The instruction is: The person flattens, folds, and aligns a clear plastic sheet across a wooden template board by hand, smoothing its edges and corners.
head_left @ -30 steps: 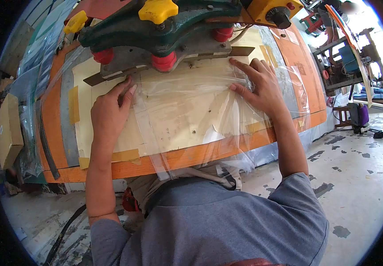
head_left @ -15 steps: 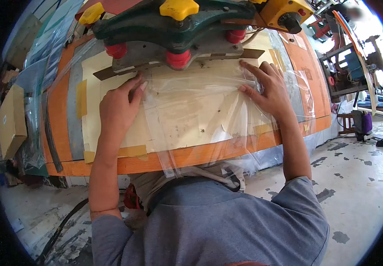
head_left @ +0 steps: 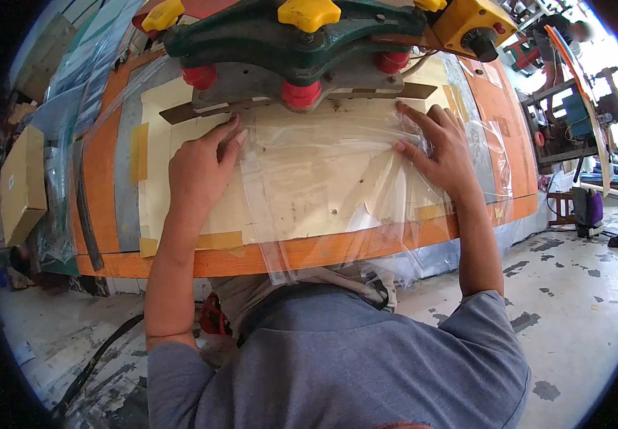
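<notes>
Clear plastic film lies in loose folds over a cream sheet and hangs over the bench's near edge. My left hand rests at the film's left edge, index finger and thumb a little apart, with the other fingers bent and partly hidden. On the film's right part, my right hand is spread, its index finger reaching up to the dark metal bar and its thumb lower on the film. The bar runs beneath the green press head, just beyond both hands.
Red knobs and yellow star knobs sit on the press. A yellow control box is at its right. The orange bench has a cardboard box to its left. Another person stands at the far right back.
The camera view has shifted, so the press and bench appear farther right. Both hands keep nearly the same places beside the bar and on the film.
</notes>
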Motion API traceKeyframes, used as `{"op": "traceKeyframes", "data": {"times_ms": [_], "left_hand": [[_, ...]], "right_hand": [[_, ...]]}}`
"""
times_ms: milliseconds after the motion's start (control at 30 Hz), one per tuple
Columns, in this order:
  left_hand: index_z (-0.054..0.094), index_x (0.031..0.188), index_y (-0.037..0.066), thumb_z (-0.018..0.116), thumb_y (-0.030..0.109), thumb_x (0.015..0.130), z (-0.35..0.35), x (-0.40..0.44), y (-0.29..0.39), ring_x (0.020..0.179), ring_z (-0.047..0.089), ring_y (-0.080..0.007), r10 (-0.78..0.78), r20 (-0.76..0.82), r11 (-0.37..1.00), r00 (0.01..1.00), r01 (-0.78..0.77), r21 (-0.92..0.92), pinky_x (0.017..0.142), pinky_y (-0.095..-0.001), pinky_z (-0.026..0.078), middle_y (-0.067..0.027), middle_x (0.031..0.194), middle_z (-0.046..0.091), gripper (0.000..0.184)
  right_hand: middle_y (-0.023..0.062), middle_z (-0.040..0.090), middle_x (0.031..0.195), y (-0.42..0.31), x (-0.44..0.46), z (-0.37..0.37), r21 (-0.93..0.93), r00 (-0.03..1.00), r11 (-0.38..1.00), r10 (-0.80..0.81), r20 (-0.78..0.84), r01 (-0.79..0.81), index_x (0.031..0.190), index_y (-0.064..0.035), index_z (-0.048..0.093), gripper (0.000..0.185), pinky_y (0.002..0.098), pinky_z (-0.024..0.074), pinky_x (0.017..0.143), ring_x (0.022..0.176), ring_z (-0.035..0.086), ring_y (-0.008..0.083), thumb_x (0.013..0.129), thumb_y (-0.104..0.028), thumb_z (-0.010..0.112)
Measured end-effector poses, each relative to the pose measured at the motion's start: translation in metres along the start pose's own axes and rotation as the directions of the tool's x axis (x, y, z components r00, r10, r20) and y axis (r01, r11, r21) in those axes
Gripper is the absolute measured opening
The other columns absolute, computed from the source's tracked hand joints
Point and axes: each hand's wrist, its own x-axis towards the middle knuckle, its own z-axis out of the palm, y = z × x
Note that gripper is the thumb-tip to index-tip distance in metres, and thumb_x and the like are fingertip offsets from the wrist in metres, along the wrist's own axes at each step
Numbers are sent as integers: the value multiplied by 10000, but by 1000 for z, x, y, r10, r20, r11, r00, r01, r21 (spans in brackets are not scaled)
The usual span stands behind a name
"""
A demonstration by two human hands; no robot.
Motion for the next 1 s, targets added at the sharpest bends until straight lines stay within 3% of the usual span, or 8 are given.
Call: {"op": "traceKeyframes", "data": {"times_ms": [100, 233, 300, 733, 800, 1000], "left_hand": [[723, 1361, 242, 662, 422, 1027, 9, 1, -8, 655, 698, -275, 61, -69, 998, 996, -62, -14, 654, -402, 543, -123, 744, 720, 384], [725, 1358, 248, 659, 426, 1029, 4, 0, -2, 647, 692, -271, 34, -45, 999, 998, -34, -12, 653, -405, 541, -118, 737, 716, 380], [739, 1323, 254, 654, 387, 1021, -2, 0, 5, 785, 746, -331, -21, 2, 1000, 1000, 21, -13, 742, -417, 586, -123, 838, 768, 341], [737, 1324, 265, 640, 412, 1023, 1, 0, -1, 764, 735, -342, -33, 2, 999, 999, 33, -13, 721, -435, 578, -123, 801, 756, 348], [712, 1372, 244, 651, 379, 1030, 4, 0, -4, 681, 708, -292, 35, -30, 999, 999, -35, -7, 665, -416, 551, -122, 768, 733, 373], [733, 1337, 263, 633, 399, 1027, -4, 1, 5, 763, 737, -330, -48, 35, 999, 998, 48, 8, 722, -431, 581, -117, 810, 762, 352]], "right_hand": [[88, 523, 907, 0, 0, 0, -8, 1000, 1000, -1, -3, 1, 1434, -211, 676, 627, 421, 422, 860, 909, 526, 288, 909, -550, 739], [89, 529, 913, -1, 0, 1, -10, 1000, 1000, 20, 7, -20, 1436, -213, 674, 634, 424, 426, 868, 916, 532, 288, 906, -554, 741], [89, 530, 915, 1, 0, 2, -10, 1000, 1000, 10, 0, -10, 1436, -213, 674, 638, 425, 427, 867, 916, 532, 289, 904, -559, 741], [91, 529, 913, -2, 0, -2, 9, 999, 1000, 27, 20, -27, 1441, -214, 671, 648, 430, 423, 866, 920, 529, 290, 898, -561, 741], [91, 526, 910, -3, 0, -1, 4, 1000, 1000, 18, 12, -18, 1439, -215, 673, 645, 428, 421, 868, 919, 529, 289, 897, -560, 741], [97, 528, 910, -2, 0, -1, 0, 1000, 1000, 10, -6, -10, 1430, -213, 679, 630, 425, 417, 871, 914, 530, 294, 895, -538, 747]]}}
